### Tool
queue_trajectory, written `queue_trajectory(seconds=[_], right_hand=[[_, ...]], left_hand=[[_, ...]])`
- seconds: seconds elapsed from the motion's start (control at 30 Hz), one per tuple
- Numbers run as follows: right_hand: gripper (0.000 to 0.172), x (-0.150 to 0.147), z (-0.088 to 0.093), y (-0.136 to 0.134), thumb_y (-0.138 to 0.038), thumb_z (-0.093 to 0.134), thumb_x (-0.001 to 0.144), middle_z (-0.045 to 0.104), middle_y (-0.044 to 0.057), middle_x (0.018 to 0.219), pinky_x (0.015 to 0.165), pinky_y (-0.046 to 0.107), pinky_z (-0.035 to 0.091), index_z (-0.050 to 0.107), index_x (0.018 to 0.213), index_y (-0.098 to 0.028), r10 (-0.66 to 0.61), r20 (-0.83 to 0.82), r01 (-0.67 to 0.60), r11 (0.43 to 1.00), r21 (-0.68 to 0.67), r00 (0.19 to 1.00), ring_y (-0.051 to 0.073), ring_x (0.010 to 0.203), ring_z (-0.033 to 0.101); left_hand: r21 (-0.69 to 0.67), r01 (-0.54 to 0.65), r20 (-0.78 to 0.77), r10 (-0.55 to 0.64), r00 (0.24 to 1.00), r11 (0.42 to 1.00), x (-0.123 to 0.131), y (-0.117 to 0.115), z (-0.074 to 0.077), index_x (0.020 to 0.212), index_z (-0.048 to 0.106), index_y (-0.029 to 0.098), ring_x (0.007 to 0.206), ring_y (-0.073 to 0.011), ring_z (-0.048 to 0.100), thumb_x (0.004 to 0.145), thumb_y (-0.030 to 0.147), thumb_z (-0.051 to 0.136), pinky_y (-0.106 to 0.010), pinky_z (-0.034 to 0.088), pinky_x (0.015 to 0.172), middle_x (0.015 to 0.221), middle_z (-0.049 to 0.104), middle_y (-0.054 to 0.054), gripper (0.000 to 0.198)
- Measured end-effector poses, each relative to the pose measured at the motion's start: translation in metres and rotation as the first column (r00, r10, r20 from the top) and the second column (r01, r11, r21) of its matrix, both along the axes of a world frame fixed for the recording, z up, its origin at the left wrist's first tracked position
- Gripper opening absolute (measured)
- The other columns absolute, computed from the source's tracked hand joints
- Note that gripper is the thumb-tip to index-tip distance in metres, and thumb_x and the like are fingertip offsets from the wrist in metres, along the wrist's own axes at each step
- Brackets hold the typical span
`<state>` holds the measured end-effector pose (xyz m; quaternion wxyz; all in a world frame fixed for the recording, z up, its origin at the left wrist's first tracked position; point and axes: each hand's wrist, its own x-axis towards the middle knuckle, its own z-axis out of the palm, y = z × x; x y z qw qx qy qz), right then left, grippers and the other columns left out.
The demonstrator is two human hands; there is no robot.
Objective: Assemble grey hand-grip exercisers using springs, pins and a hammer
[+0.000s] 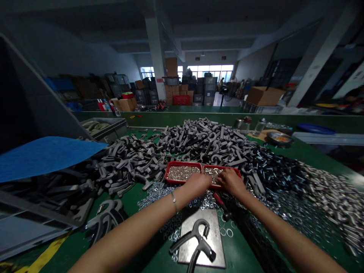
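Note:
My left hand [198,184] is at the front edge between two red trays, its fingers bent down and hard to make out. My right hand [231,181] reaches into the right red tray [241,174], fingertips pinched among small metal parts [212,172]. Whatever either hand holds is too small to see. The left red tray [167,174] is filled with small shiny parts [182,173]. Nearer to me, a grey and black hooked part [198,239] lies on a metal plate [218,248], touched by neither hand.
Behind the trays rises a large heap of grey parts [210,140]. Bolts [264,167] and metal sleeves [332,193] spread to the right. A red-handled tool [220,201] lies below my right hand. At left stands a grey crate [36,223] under a blue sheet [51,155].

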<state>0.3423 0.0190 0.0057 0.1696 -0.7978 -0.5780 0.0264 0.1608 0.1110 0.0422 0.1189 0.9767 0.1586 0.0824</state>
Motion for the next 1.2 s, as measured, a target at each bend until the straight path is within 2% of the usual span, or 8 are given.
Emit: queue_trajectory(seconds=[0.13, 0.23, 0.37, 0.53, 0.67, 0.87, 0.97, 1.2], right_hand=[[0.018, -0.004, -0.011, 0.021, -0.032, 0.062, 0.094, 0.066, 0.006, 0.108, 0.089, 0.043, 0.05, 0.065, 0.1, -0.015, -0.018, 0.038, 0.019, 0.999, -0.04, 0.999, 0.022, 0.101, 0.062], [0.019, -0.002, -0.018, 0.023, -0.032, 0.059, 0.095, 0.066, 0.007, 0.109, 0.087, 0.041, 0.05, 0.064, 0.103, -0.016, -0.014, 0.002, 0.014, 0.999, -0.049, 1.0, 0.022, 0.1, 0.063], [0.012, 0.009, -0.021, 0.026, -0.024, 0.055, 0.093, 0.065, 0.014, 0.109, 0.088, 0.037, 0.044, 0.065, 0.095, -0.017, -0.018, -0.112, 0.02, 1.0, 0.019, 0.994, 0.027, 0.108, 0.058], [0.015, 0.002, -0.009, 0.02, -0.029, 0.048, 0.092, 0.065, 0.012, 0.102, 0.086, 0.038, 0.044, 0.058, 0.096, -0.018, -0.04, -0.347, 0.105, 0.98, 0.171, 0.937, 0.027, 0.098, 0.059], [0.025, -0.049, -0.013, -0.034, -0.044, 0.046, 0.095, 0.066, 0.003, 0.08, 0.066, 0.031, 0.051, 0.057, 0.091, -0.021, 0.078, -0.617, 0.021, 0.988, 0.153, 0.783, 0.02, 0.071, 0.064], [0.028, -0.121, -0.051, -0.098, -0.045, 0.05, 0.093, 0.06, -0.001, 0.072, 0.055, 0.026, 0.05, 0.057, 0.082, -0.021, 0.108, -0.815, -0.014, 0.992, 0.122, 0.57, 0.016, 0.06, 0.06], [0.025, -0.124, -0.059, -0.1, -0.044, 0.054, 0.092, 0.058, -0.002, 0.071, 0.055, 0.025, 0.047, 0.058, 0.081, -0.021, 0.098, -0.828, 0.033, 0.99, 0.139, 0.552, 0.015, 0.06, 0.057], [0.022, -0.124, -0.067, -0.098, -0.042, 0.055, 0.092, 0.059, -0.002, 0.07, 0.055, 0.026, 0.045, 0.058, 0.083, -0.022, 0.091, -0.806, 0.087, 0.981, 0.174, 0.585, 0.016, 0.058, 0.056]], left_hand=[[0.078, -0.009, -0.077, 0.015, 0.997, 0.997, 0.057, 0.022, -0.008, 0.105, 0.066, 0.012, 0.096, -0.0221, 0.067, 0.096, 0.028, 0.059, -0.042, 0.054, 0.088, 0.104, 0.07, -0.009, 0.02], [0.112, -0.016, -0.116, 0.029, 0.993, 0.994, 0.073, 0.027, -0.026, 0.112, 0.063, 0.014, 0.099, -0.0209, 0.066, 0.095, 0.034, 0.062, -0.043, 0.055, 0.088, 0.112, 0.066, -0.008, 0.027], [0.145, -0.048, -0.111, 0.065, 0.992, 0.988, 0.068, 0.029, -0.045, 0.109, 0.065, 0.013, 0.102, -0.0217, 0.066, 0.097, 0.026, 0.057, -0.043, 0.053, 0.091, 0.11, 0.068, -0.008, 0.019], [0.163, -0.105, -0.043, 0.113, 0.993, 0.981, 0.061, 0.029, -0.052, 0.101, 0.068, 0.012, 0.099, -0.0252, 0.069, 0.095, 0.012, 0.051, -0.037, 0.052, 0.087, 0.101, 0.073, -0.014, 0.018], [0.144, -0.103, 0.024, 0.101, 0.995, 0.984, 0.056, 0.025, -0.053, 0.093, 0.069, 0.014, 0.1, -0.0262, 0.068, 0.095, 0.016, 0.053, -0.039, 0.049, 0.089, 0.099, 0.073, -0.012, 0.015], [0.065, -0.165, 0.133, 0.155, 0.979, 0.984, 0.039, 0.017, -0.054, 0.099, 0.064, 0.015, 0.101, -0.0247, 0.066, 0.096, 0.021, 0.053, -0.038, 0.048, 0.092, 0.101, 0.072, -0.011, 0.013], [0.01, -0.212, 0.173, 0.207, 0.963, 0.977, 0.029, 0.014, -0.054, 0.107, 0.061, 0.014, 0.096, -0.0239, 0.067, 0.097, 0.021, 0.051, -0.035, 0.05, 0.088, 0.101, 0.071, -0.012, 0.016], [-0.153, -0.19, 0.259, 0.225, 0.939, 0.97, 0.033, 0.013, -0.05, 0.097, 0.066, 0.015, 0.101, -0.0237, 0.063, 0.093, 0.007, 0.047, -0.036, 0.048, 0.092, 0.104, 0.067, -0.012, 0.022]])
